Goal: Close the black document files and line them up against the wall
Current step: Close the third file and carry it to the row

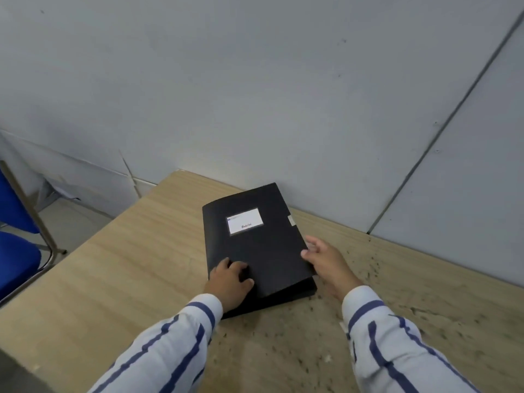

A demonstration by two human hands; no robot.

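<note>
The file [255,251] is black, its label [244,221] white. The table [127,265] is light brown, with dark specks at 4 o'clock. The sleeves [170,350] are white with blue stripes. The 9 o'clock chair [17,262] is blue.

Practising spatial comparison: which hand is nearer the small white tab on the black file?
Right. The right hand grips the file near the tab; left hand rests on the opposite side.

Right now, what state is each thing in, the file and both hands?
black document file, lying flat on the table, label up, cover nearly closed, gapping at its near corner.
left hand, rests on the cover's near left corner.
right hand, pinches the cover's right edge.
</note>
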